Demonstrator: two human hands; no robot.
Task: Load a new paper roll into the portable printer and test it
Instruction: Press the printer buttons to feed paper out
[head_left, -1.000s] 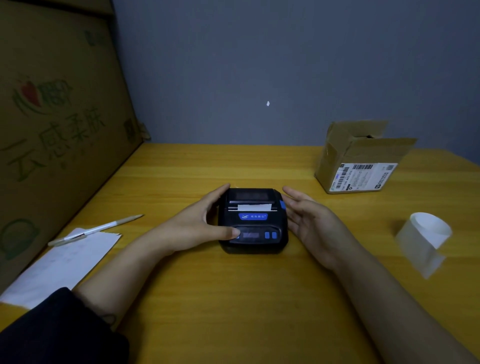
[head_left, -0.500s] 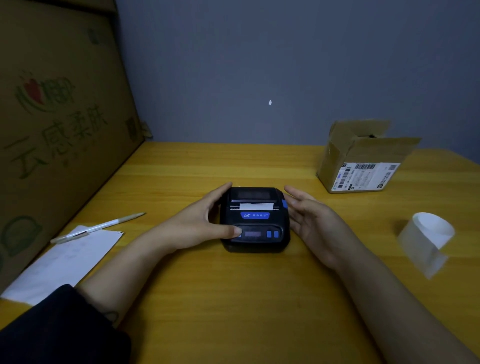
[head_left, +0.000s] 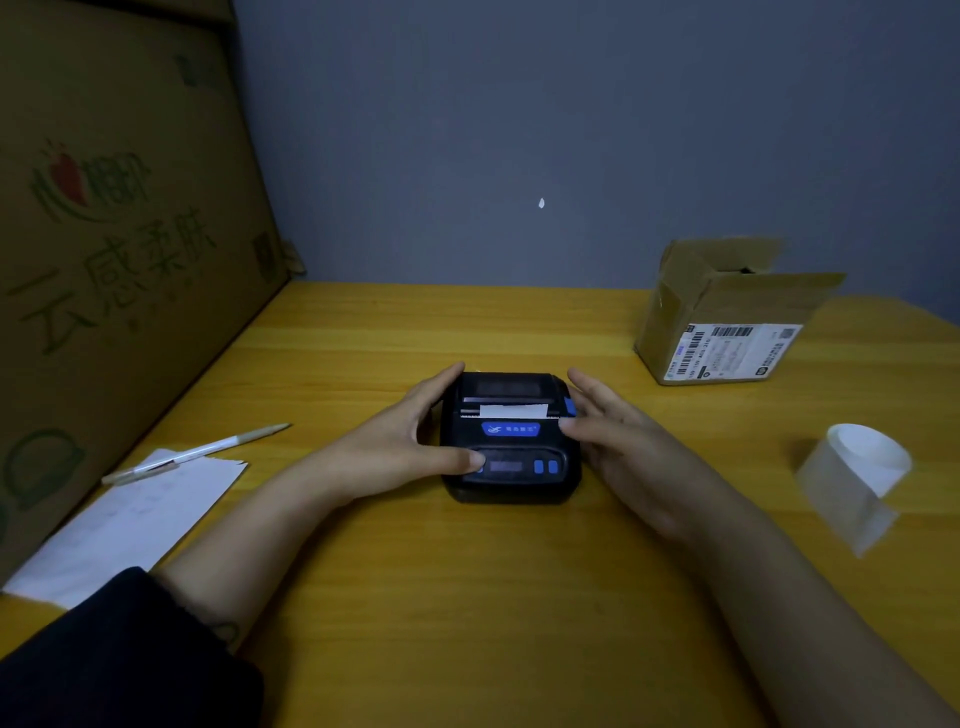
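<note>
While the boxy black plastic printer (head_left: 511, 436) sits mid-tabletop (head_left: 467, 597) (smooth yellow wood grain), a white paper strip (head_left: 513, 411) shows at its slot. One left hand (head_left: 395, 447) cups its 9 o'clock side, thumb on the front panel; one right hand (head_left: 618, 441), fingers spread, now touches the 3 o'clock edge, closer than before. One loose translucent paper roll (head_left: 857, 478) lies at 3 o'clock, one cardboard box (head_left: 727, 322) at 1 o'clock, one pen (head_left: 197, 452) at 9 o'clock.
</note>
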